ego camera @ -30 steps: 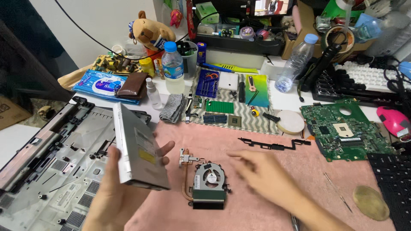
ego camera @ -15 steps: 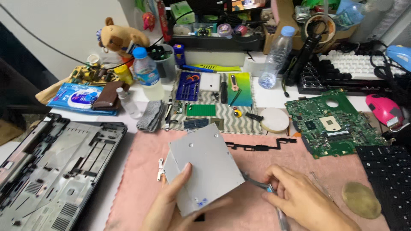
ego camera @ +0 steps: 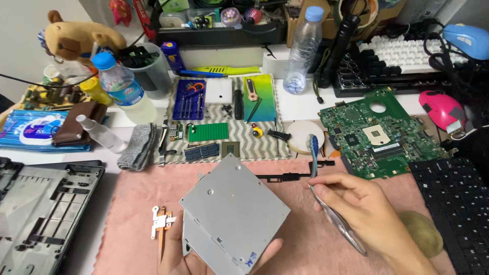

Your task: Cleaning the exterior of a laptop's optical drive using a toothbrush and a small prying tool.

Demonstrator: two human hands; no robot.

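**Op:** I'm looking down at the bench now. My left hand (ego camera: 224, 259) is under the optical drive (ego camera: 232, 214), fingers curled up around its lower edge, clamped on it. The drive hangs tilted above the pink mat (ego camera: 132, 203), one corner pointing away from me.

**Spotter:** How do you judge it handles?

**Op:** It's a thin, flat metal box, stiff and probably light for its spread. The bare sheet-metal lid looks smooth, so I'd call it slippery on the broad face. Best held by the edges, as now, palm beneath and thumb on the rim. I'd keep pressure off the middle of the lid, since thin sheet may flex.

**Spotter:** And the right?

**Op:** My right hand (ego camera: 356, 203) is closed around a toothbrush (ego camera: 326, 203), bristle end up, silvery handle running down past the wrist. It's just right of the drive, not touching it.

**Spotter:** Anything close by?

**Op:** A copper heat pipe with a white bracket (ego camera: 162, 224) lies on the mat left of the drive, and the green motherboard (ego camera: 379, 135) sits beyond my right hand.
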